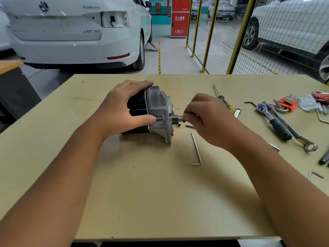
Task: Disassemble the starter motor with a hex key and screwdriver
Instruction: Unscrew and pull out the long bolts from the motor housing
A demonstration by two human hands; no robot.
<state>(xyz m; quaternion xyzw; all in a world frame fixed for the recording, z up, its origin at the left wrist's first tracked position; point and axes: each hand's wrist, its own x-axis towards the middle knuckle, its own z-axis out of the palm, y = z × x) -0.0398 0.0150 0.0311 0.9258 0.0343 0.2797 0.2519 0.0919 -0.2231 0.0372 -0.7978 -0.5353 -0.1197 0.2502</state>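
- The starter motor [156, 113] lies on its side at the middle of the table [142, 193], black body to the left and grey cast housing to the right.
- The left hand [122, 111] grips the black body, fingers curled over the top and the thumb pressed along the near side where body meets housing.
- The right hand [204, 118] pinches a thin metal rod, probably a long bolt [175, 117], that sticks out of the housing flange towards the right; whether it is a bolt or a tool shaft I cannot tell for sure.
- The motor looks heavy and rigid, with a round body that will likely roll unless held; the grip on the body seems the right place, since the flange edges are thin and angular.
- The bolt appears slim and smooth, so it probably slips easily; a fingertip pinch near its free end suits drawing it straight out.
- A hex key [196, 150] lies loose on the table just near of the right hand.
- A screwdriver [222, 99] lies beyond the right hand, and a ratchet [272, 120] lies with other tools further right.
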